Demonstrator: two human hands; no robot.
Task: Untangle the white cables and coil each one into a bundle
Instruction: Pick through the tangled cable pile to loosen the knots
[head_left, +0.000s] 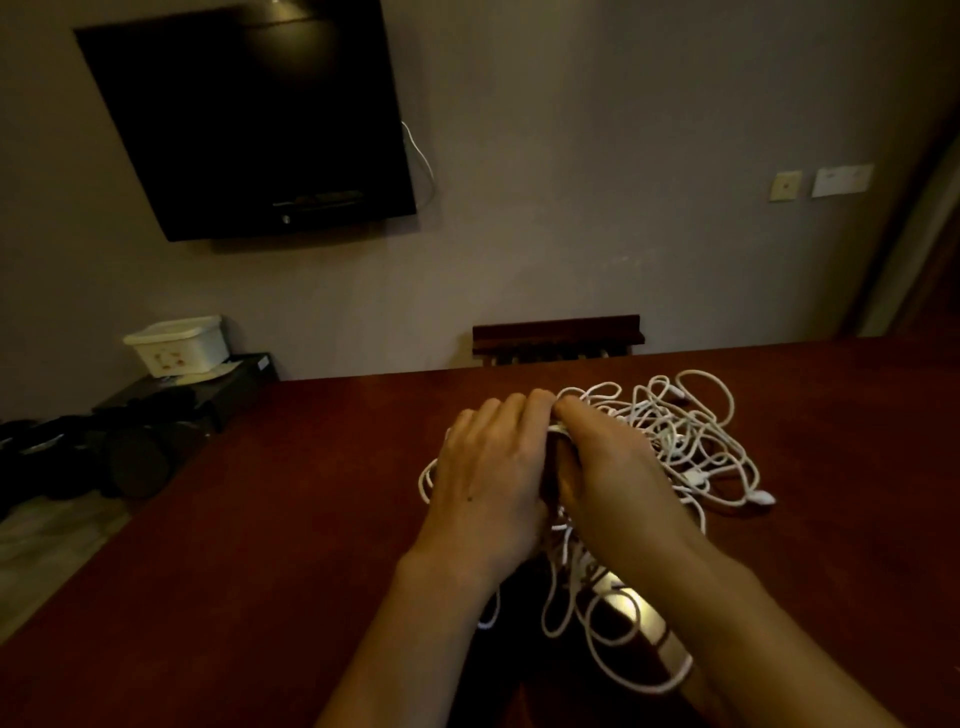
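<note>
The white cables (675, 431) lie in one loose tangle on the table, loops spilling right of my knuckles and more trailing back toward me; thin cords, a white plug end at the right edge, none coiled yet
</note>
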